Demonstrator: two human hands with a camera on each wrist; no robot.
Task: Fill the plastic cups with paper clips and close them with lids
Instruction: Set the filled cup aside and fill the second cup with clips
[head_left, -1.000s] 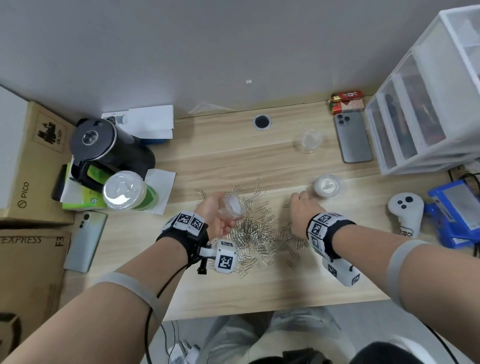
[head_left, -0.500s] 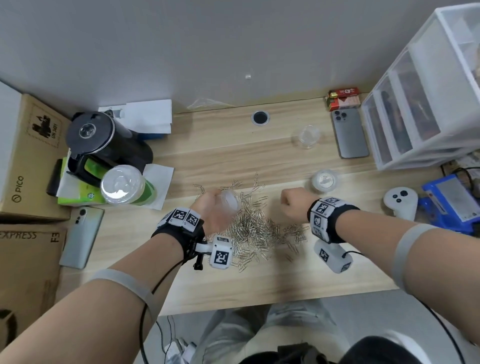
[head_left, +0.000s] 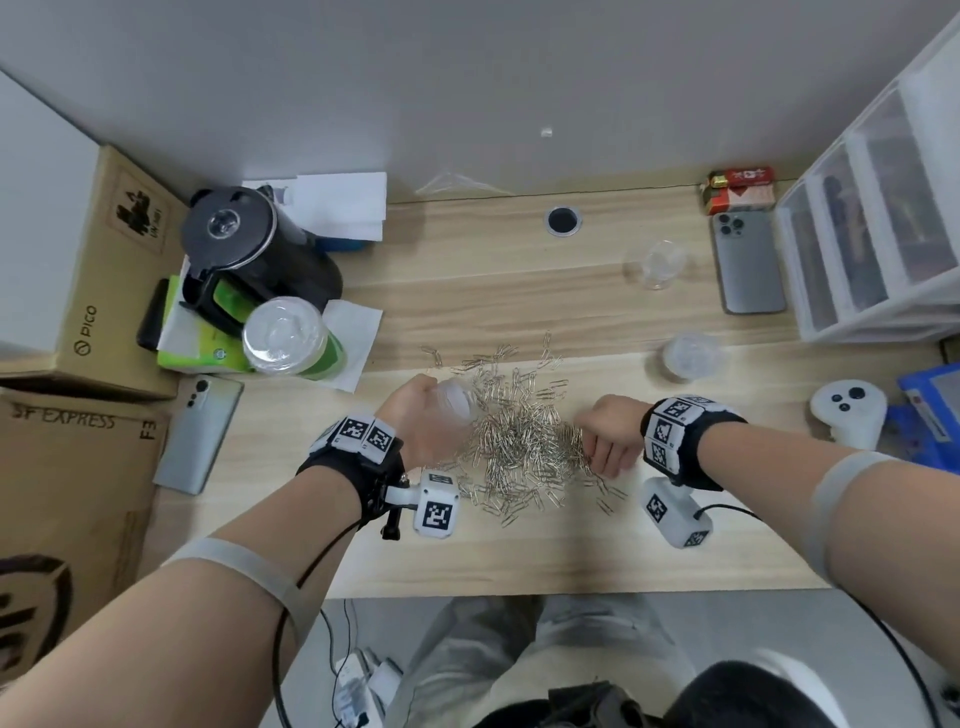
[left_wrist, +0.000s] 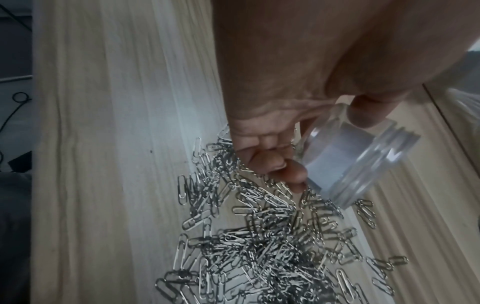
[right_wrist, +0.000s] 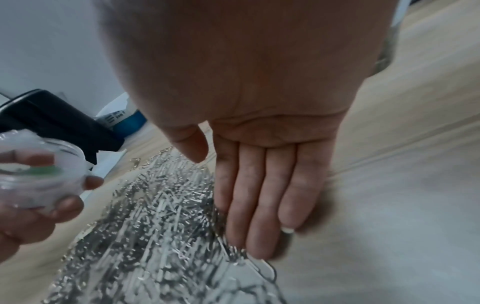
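A pale wood-grain tabletop (head_left: 519, 545) runs up against a plain grey wall, and near its middle lies a loose heap of silver paper clips (head_left: 519, 441), which makes a handy landmark for the rest. At the heap's left edge the left hand (head_left: 423, 421) has its fingers and thumb curled round a small clear plastic cup (head_left: 457, 402), tipped on its side with the threaded mouth pointing toward the clips; in the left wrist view the cup (left_wrist: 361, 158) hangs just above the clips (left_wrist: 272, 246), and I cannot tell whether anything is inside it. At the heap's right edge the right hand (head_left: 610, 434) lies with its fingers (right_wrist: 262, 197) straight and together, tips down against the tabletop and touching the nearest clips (right_wrist: 155, 216), holding nothing. Beyond the heap to the right stands a lidded cup (head_left: 691, 356), and farther back on that side another clear cup (head_left: 655, 262) beside a grey phone (head_left: 748, 265). Right of those sits a set of translucent drawers (head_left: 872, 234), and a white controller (head_left: 848, 413) lies right of the heap. Left of the heap stand a black kettle (head_left: 249, 249) and a clear-lidded green drink cup (head_left: 291, 338), with another phone (head_left: 200, 431) and cardboard boxes (head_left: 78, 260) farther left.
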